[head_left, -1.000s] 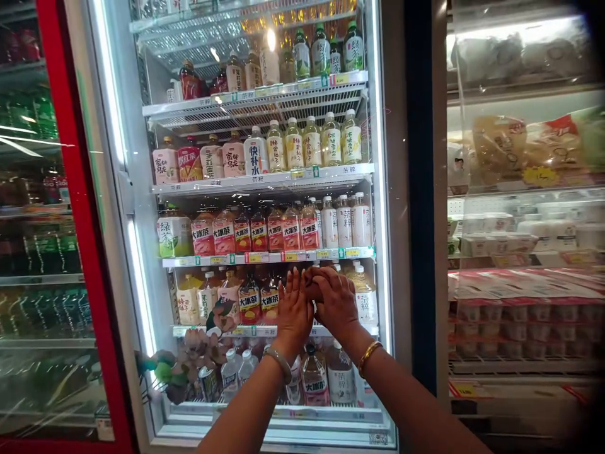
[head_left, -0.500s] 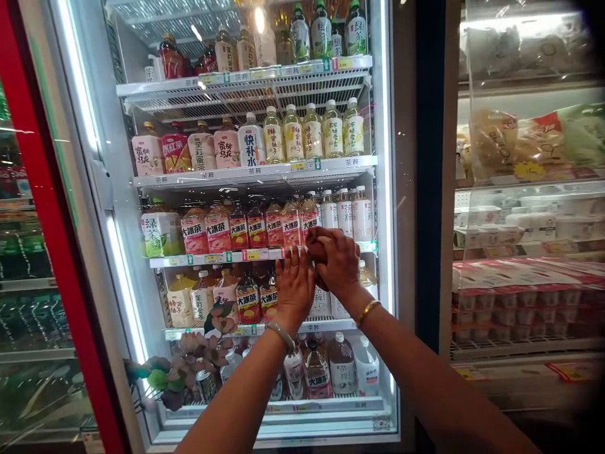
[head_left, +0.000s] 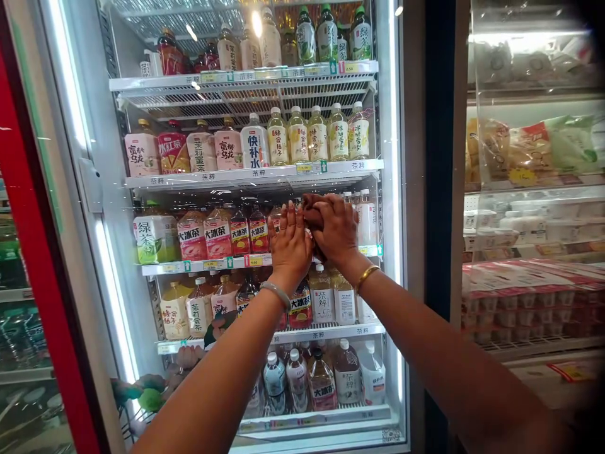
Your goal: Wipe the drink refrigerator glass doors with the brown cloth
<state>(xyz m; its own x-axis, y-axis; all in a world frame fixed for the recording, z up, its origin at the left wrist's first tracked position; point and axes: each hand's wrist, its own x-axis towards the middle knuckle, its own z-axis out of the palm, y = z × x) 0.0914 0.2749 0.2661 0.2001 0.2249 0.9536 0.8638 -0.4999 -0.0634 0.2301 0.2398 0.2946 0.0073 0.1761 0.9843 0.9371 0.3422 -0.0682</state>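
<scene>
We're facing a shop fridge w/ glass door [head_left: 392,126], lit by bright white strips down both sides. Wire shelves [head_left: 246,94] inside hold rows of drink bottles [head_left: 302,135] & price tags along the edges. To the left, a red door frame [head_left: 42,284] w/ reflections in its glass. To the right, an open chiller [head_left: 534,252] stacked w/ packaged food.

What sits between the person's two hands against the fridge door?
In the head view, a dark brown cloth is bunched under the right hand, beside the flat left hand; both press on the glass door.
</scene>
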